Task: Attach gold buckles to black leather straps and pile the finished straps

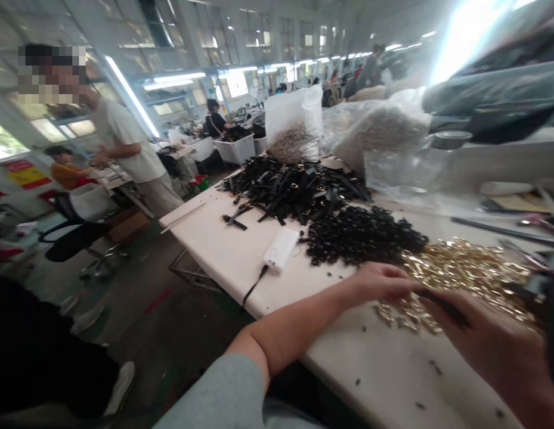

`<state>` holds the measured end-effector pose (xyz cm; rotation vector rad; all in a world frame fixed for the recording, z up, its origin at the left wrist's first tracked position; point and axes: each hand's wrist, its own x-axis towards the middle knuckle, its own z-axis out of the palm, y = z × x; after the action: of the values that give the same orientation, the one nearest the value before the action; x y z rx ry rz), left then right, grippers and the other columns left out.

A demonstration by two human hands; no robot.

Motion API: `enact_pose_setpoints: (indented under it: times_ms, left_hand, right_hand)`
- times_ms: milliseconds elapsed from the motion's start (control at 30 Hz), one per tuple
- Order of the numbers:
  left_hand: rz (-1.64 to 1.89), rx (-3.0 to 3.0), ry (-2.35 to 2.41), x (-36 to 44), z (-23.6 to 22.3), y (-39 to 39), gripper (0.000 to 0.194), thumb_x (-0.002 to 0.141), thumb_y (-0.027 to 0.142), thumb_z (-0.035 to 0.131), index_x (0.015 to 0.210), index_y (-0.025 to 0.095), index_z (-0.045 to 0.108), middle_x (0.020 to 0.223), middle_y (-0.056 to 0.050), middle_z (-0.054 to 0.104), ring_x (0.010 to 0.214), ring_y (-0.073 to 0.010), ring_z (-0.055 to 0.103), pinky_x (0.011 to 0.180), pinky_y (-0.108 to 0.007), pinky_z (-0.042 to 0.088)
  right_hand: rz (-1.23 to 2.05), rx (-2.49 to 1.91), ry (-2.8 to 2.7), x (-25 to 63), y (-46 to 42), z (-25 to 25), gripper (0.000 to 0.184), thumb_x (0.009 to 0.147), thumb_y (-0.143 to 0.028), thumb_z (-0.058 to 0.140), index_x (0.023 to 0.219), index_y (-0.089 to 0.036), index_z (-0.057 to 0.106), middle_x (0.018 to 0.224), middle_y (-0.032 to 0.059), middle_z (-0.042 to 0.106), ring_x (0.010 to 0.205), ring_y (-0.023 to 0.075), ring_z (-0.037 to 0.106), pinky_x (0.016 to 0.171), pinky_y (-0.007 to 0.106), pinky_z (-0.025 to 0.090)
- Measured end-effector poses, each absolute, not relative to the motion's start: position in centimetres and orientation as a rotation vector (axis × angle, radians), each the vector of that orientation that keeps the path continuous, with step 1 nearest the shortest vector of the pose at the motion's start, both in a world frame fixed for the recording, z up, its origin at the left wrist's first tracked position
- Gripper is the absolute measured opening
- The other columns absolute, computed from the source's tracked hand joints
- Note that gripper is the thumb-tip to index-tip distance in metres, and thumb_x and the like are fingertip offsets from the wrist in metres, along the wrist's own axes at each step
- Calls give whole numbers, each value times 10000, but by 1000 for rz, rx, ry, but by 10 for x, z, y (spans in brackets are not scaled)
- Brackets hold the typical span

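Over the near side of the table, my left hand [384,282] and my right hand [477,328] meet with closed fingers on a dark strap [445,305]. The strap runs from the left fingertips back across the right hand; its far details are blurred. Just beyond and partly beneath my hands spreads a heap of shiny gold metal buckles or rings [469,265]. Left of it lies a pile of small black loops [357,233]. Farther back is a larger pile of black straps with gold buckles [294,187].
A white power bank [281,249] with a black cable lies near the left edge of the white table [232,262]. Plastic bags [299,119] stand behind the piles, with a tape roll [451,139] at right. A person [129,137] stands beyond the table, near an office chair [80,238].
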<state>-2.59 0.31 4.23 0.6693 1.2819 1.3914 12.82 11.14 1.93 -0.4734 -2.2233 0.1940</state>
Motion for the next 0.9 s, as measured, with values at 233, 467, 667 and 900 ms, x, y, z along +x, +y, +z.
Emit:
enact_pose_setpoints:
  times_ms: [233,467,667,900]
  left_hand:
    - [1388,753,1327,-27,29,3,454,615,534,787,731,141,590,594,21,580,473,-62,505,463,-182,359]
    - [1309,812,1320,-28,30,0,451,629,534,783,731,140,588,624,10,592,477,-54,486,482,-189,389]
    - [1569,876,1697,-73,49,-13,385,685,508,704,794,150,615,677,-10,623,538,-86,527,528,-211,430]
    - [1313,1174,2318,-104,47,-31,209,729,378,651,776,175,663,638,19,624,591,-123,555,608,-238,431]
  right_hand:
    - [185,-371,-2429,134,98,33,369,978,-475,459,875,-189,669,798,68,680,680,176,627,593,267,373]
    - [171,-366,-2461,134,98,27,373,999,-418,444,789,-170,626,721,32,634,636,141,563,593,259,315]
    - [230,-468,-2492,135,103,31,342,982,-382,443,758,-184,609,710,21,610,615,128,510,599,263,297]
    - [202,-594,-2480,140,113,30,287,944,-363,500,744,-181,596,700,13,598,597,123,477,575,263,253]
